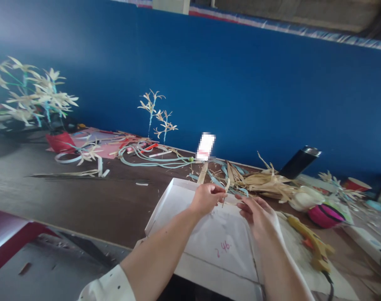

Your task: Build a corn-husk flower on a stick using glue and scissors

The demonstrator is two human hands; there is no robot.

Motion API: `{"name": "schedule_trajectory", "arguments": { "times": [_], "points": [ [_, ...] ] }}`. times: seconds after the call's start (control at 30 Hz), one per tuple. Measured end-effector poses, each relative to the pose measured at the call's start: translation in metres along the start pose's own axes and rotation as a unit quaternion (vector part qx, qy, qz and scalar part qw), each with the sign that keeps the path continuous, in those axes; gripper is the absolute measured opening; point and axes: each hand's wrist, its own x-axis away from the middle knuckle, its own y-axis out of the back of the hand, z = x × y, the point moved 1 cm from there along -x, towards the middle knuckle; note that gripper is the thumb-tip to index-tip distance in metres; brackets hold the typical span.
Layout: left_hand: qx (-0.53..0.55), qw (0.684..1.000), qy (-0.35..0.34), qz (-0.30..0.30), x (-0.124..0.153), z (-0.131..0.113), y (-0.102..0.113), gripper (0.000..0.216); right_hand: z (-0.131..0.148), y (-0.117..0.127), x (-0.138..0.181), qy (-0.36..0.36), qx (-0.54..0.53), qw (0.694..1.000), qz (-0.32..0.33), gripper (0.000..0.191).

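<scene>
My left hand (206, 198) pinches a small dried-husk flower piece (227, 185), a pale petal-like strip on a thin stem, above a shallow white cardboard box (165, 205). To its right, my right hand (259, 211) has thumb and fingers brought together. A faint pale strip seems to run from its fingertips toward the left hand, too small to make out. Red handwriting marks the bottom of the box. Just beyond the hands lie dried corn husks (265, 182) and scraps of light blue tape.
A yellow glue gun (316, 246) rests on cloth at the right. Behind stand a black bottle (298, 162), leaning, and a bright phone screen (205, 146). Husk flowers fill a red pot (60, 142) at left. Pale blue cords (146, 164) and a pink pouch (325, 215) lie on the table.
</scene>
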Motion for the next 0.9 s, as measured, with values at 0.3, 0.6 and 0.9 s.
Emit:
{"name": "schedule_trajectory", "arguments": {
  "times": [0.3,0.6,0.9],
  "points": [
    [0.004,1.000,-0.006,-0.001,-0.0012,0.0016,-0.0007,0.016,-0.0038,-0.0011,-0.0018,-0.023,-0.096,0.995,0.012,0.039],
    [0.003,1.000,-0.011,0.003,-0.0013,0.0015,-0.0009,0.017,0.0013,0.0015,0.0014,-0.060,-0.121,0.989,0.056,0.041],
    [0.002,1.000,-0.012,0.015,-0.0001,0.0009,-0.0022,0.017,-0.0018,-0.0056,0.0002,-0.044,-0.116,0.990,0.071,0.033]
  ]
}}
